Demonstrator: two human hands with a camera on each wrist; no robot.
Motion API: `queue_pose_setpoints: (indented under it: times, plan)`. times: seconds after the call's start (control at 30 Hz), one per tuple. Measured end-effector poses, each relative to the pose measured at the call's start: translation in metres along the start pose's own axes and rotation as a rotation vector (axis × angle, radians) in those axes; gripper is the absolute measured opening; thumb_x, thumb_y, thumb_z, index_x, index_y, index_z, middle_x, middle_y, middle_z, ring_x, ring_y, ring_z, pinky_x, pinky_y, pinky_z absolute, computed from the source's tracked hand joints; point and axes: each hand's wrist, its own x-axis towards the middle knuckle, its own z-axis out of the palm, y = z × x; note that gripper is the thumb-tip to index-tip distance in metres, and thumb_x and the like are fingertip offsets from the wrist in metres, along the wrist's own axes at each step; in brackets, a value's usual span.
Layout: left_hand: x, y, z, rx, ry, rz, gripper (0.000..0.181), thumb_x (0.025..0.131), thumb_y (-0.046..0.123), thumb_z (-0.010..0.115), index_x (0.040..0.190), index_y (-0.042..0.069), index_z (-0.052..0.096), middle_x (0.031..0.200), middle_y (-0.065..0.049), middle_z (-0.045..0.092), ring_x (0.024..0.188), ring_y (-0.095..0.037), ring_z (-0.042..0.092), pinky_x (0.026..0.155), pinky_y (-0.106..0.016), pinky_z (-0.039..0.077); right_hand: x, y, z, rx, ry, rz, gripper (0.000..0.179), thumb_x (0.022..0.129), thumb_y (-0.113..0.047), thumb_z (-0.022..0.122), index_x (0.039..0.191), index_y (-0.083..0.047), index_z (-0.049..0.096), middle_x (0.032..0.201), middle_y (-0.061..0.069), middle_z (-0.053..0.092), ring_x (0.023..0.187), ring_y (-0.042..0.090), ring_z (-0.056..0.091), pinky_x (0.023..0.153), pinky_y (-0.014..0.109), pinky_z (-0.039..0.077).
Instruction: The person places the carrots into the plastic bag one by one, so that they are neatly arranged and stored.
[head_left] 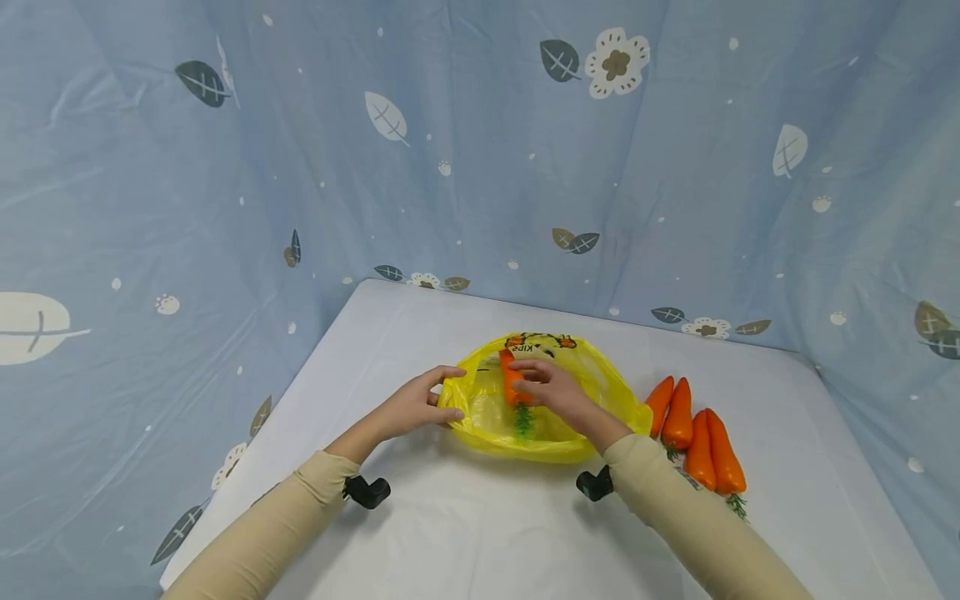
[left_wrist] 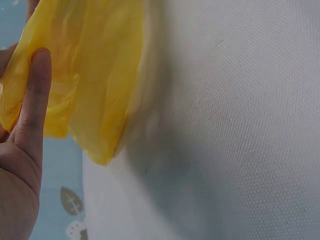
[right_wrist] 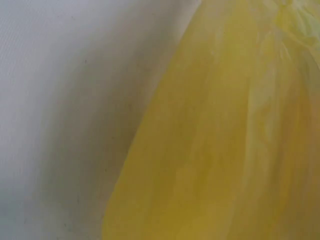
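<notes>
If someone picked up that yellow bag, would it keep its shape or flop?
Probably flop: the yellow bag has thin, partly see-through walls that would likely sag when lifted. It looks light for its size, since it seems to be mostly thin film around a wide opening. A push might crumple it rather than roll it, judging by its creased sides.

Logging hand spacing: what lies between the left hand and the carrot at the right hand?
In the head view, the left side of the yellow bag lies between the left hand and carrot.
</notes>
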Motion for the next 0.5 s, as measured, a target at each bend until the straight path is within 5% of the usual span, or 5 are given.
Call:
queue_pose_setpoints:
  times: [0.4,0.5]
  plan:
    - [-0.001,-0.001,-0.001,-0.010,-0.010,0.000,0.073,0.093,0.018,0.077,0.155,0.011,0.038,0.156,-0.020,0.036,0.089,-0.025,0.073,0.080,-0.036,0.061,0.008,0.003,0.021,0.015,-0.016,0.010,0.046,0.098,-0.023,0.071,0.142,-0.011,0.059,0.148,0.016,0.048,0.133,0.037,0.049,0.096,0.042,0.056]
    - [-0.002,-0.001,-0.001,-0.022,-0.011,-0.001,0.073,0.093,0.018,0.077,0.155,0.010,0.038,0.148,-0.021,0.047,0.089,-0.025,0.074,0.080,-0.037,0.061,0.009,0.002,0.024,0.026,-0.031,0.006,0.047,0.098,-0.021,0.070,0.143,-0.011,0.058,0.148,0.015,0.048,0.132,0.037,0.050,0.097,0.043,0.056]
